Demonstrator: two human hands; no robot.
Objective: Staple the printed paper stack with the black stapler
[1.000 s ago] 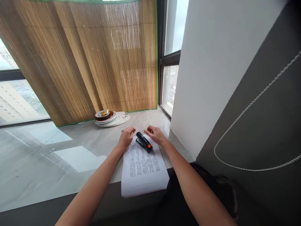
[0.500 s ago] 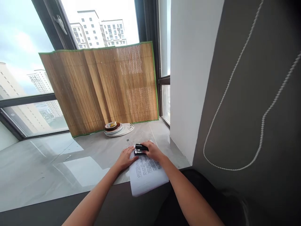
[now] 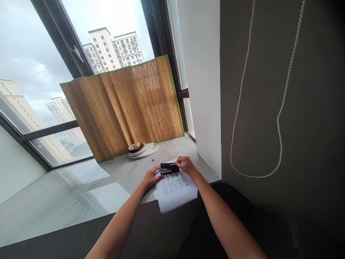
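Note:
A black stapler [image 3: 169, 168] lies across the upper part of some printed paper sheets [image 3: 174, 187], its arm raised a little from its base. My right hand [image 3: 186, 165] pinches the stapler's rear end between thumb and fingers. At the stapler's front end is my left hand [image 3: 151, 177], its thumb and fingers curved around the tip; part of that contact is hidden. The sheets rest on the sill, and their lower end hangs over the front edge.
Behind the hands, a stack of plates [image 3: 140, 150] stands on the pale windowsill [image 3: 118, 176]. A bamboo mat [image 3: 124, 108] leans against the window. A small dark piece [image 3: 153, 160] lies near the paper. To the right are a white wall [image 3: 206, 90] and a hanging bead chain [image 3: 231, 144].
My right hand has slid back to the stapler's rear end, so more of the stapler shows. My left hand has closed in around its front. The camera view has tilted and shifted.

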